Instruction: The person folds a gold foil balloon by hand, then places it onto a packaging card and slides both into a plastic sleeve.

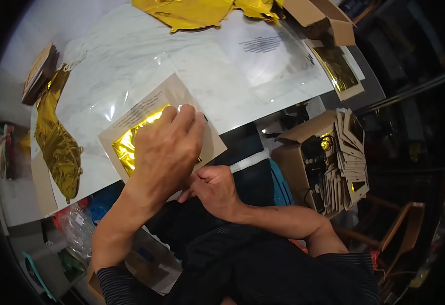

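Observation:
A tan card with printed text and a shiny gold foil window lies tilted at the table's front edge, with clear plastic around it. Over its middle is my left hand, fingers curled and pressed together at the packet's upper part. Just below the card's lower edge, my right hand is closed, with thumb and fingers bent together beside my left wrist. Whatever sits between the right fingertips is hidden. Flat gold foil balloons lie at the left and at the far edge of the table.
The white marbled table carries a clear plastic sheet with print and another gold-windowed card. An open cardboard box stands at the back right. Below, a carton holds several cards. A wooden chair is at right.

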Tool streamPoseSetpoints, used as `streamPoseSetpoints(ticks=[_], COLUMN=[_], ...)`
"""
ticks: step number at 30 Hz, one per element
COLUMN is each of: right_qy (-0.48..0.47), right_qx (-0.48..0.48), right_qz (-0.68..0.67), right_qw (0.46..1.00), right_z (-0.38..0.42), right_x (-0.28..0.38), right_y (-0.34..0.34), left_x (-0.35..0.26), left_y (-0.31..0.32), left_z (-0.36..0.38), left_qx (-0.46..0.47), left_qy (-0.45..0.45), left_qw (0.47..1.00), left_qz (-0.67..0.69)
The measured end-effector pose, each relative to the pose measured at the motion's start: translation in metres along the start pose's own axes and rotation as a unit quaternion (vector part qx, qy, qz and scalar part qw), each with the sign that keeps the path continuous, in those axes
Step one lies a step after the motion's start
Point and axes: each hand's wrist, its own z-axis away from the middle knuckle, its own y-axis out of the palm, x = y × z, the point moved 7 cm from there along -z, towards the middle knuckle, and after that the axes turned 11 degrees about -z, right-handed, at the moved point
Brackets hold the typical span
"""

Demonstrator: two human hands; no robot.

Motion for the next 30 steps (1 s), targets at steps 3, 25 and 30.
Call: streamPoseSetpoints(ticks=[3, 25, 30], right_qy=[-0.033, 0.002, 0.007], right_qx=[-0.009, -0.058, -0.023], right_qz=[-0.029, 0.018, -0.001], right_qw=[0.999, 0.998, 1.000], right_z=[0.000, -0.004, -0.004], right_x=[-0.001, 0.010, 0.001], right_y=[-0.001, -0.011, -0.005], left_x=[0.000, 0.024, 0.018], left_y=[-0.005, -0.014, -0.013], left_z=[-0.002, 0.035, 0.037], left_qx=[-0.015, 0.020, 0.050], left_qy=[-0.009, -0.097, -0.103], left_qw=[1.000, 0.995, 0.993], left_qz=[0.011, 0.009, 0.004])
